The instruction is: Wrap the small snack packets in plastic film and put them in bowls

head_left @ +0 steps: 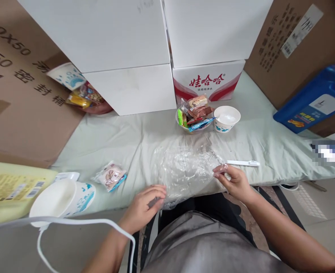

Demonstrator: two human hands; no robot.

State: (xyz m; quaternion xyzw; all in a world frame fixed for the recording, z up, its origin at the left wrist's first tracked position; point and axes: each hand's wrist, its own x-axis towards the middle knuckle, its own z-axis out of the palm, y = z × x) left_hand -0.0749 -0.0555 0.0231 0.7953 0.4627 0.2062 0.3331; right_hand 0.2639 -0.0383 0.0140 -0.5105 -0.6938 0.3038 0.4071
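A clear, crinkled plastic bag (pixel 186 172) lies spread over the front of the cloth-covered surface, between my two hands. My right hand (pixel 235 184) pinches its right edge between thumb and fingers. At the lower left edge of the bag, my left hand (pixel 144 206) has its thumb and fingers closed on the film. Just beyond my right hand lies a white flat stick-like object (pixel 243 163). A bowl of wrapped snacks (pixel 196 115) stands behind the bag, with a white paper cup (pixel 227 119) on its right. Left of the bag rests a small wrapped snack (pixel 112 176).
White boxes (pixel 144 89) and a red-and-white carton (pixel 208 81) line the back. Cardboard boxes (pixel 22 87) flank both sides. A blue bottle (pixel 312 100) leans at right. At front left are a paper cup (pixel 83 197), a yellow container (pixel 11 189) and a white cable (pixel 99 221).
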